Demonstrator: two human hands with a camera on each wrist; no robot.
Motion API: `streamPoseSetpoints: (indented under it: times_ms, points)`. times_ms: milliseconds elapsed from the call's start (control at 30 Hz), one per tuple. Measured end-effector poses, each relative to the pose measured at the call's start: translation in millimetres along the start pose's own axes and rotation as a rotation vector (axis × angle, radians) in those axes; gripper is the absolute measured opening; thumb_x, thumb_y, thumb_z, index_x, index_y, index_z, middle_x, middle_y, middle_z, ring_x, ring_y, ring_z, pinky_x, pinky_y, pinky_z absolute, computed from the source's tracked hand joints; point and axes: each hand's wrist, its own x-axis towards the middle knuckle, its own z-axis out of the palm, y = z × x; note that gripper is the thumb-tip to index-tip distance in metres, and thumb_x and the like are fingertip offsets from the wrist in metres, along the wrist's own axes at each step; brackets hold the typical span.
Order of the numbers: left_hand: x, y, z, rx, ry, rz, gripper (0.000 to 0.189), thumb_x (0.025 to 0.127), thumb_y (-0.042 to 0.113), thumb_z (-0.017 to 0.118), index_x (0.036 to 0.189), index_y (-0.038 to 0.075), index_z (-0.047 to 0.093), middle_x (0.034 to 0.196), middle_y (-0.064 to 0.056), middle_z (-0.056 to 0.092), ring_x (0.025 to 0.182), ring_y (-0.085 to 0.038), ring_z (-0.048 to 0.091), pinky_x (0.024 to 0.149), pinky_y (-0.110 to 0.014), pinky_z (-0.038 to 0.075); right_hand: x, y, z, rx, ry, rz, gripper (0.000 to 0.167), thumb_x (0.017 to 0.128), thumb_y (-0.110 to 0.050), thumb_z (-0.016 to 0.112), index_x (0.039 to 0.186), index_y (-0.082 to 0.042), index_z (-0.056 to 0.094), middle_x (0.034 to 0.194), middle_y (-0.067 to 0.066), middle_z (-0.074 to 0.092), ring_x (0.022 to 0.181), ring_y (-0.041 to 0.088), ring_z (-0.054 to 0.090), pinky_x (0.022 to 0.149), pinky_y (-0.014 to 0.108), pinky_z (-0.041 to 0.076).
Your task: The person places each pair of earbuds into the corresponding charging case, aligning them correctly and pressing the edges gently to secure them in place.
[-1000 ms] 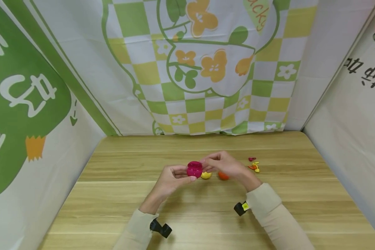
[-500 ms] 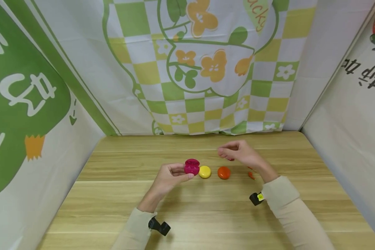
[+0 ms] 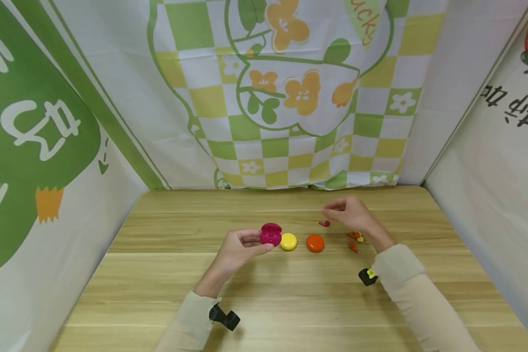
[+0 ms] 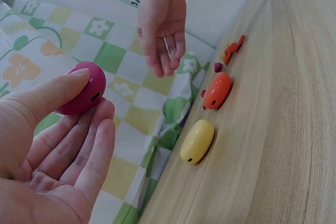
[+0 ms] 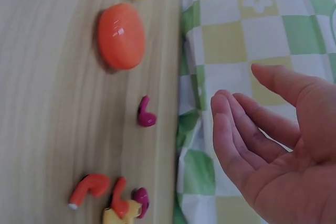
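My left hand [image 3: 235,254] pinches a magenta earbud case [image 3: 271,235] between thumb and fingers, held above the table with its lid up. In the left wrist view the underside of this case [image 4: 86,88] faces the camera. Over the right part of the table, my right hand [image 3: 354,215] hovers with fingers loosely bent and thumb apart, holding nothing, as the right wrist view confirms. A single magenta earbud [image 5: 147,118] lies on the wood, nearest that hand. Another magenta earbud [image 5: 141,200] lies among the orange and yellow earbuds.
A closed yellow case [image 3: 288,242] and a closed orange case [image 3: 315,243] sit on the wooden table [image 3: 290,303]. Orange earbuds [image 5: 88,186] and a yellow earbud [image 5: 111,216] lie farther right. A checkered cloth [image 3: 273,146] hangs behind the table.
My right hand has moved from beside the magenta case toward the right. A magenta earbud now shows on the table right of the magenta case. My left hand still holds its case, almost unmoved.
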Motion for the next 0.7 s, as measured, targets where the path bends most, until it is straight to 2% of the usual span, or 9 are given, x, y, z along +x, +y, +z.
streamPoseSetpoints:
  times_ms: [100, 400, 700]
  points:
    - [-0.1, -0.1, -0.4, -0.001, -0.003, 0.003, 0.038, 0.089, 0.013, 0.087, 0.121, -0.003, 0.075, 0.117, -0.017, 0.079, 0.097, -0.016, 0.076, 0.088, -0.024, 0.064, 3.5, 5, 1, -0.050, 0.027, 0.006, 0.040, 0.103, -0.030, 0.070, 0.129, 0.001, 0.072, 0.127, 0.022, 0.074, 0.116, 0.036, 0.068, 0.092, 0.044, 0.061]
    - [-0.9, -0.3, -1.2, 0.000, -0.005, 0.000, 0.037, 0.089, 0.013, 0.086, 0.121, -0.002, 0.075, 0.116, -0.015, 0.079, 0.097, -0.015, 0.076, 0.088, -0.024, 0.064, 10.4, 25, 14, -0.155, 0.090, 0.005, 0.027, 0.101, -0.023, 0.072, 0.111, 0.001, 0.079, 0.109, 0.018, 0.079, 0.097, 0.028, 0.072, 0.078, 0.031, 0.058]
    - [-1.2, -0.1, -2.2, 0.006, -0.005, 0.002, 0.038, 0.089, 0.014, 0.087, 0.121, -0.003, 0.075, 0.117, -0.016, 0.079, 0.097, -0.016, 0.076, 0.088, -0.025, 0.064, 15.0, 39, 24, -0.226, 0.132, -0.010, 0.029, 0.096, -0.017, 0.075, 0.111, 0.008, 0.076, 0.105, 0.023, 0.078, 0.098, 0.034, 0.074, 0.088, 0.046, 0.063]
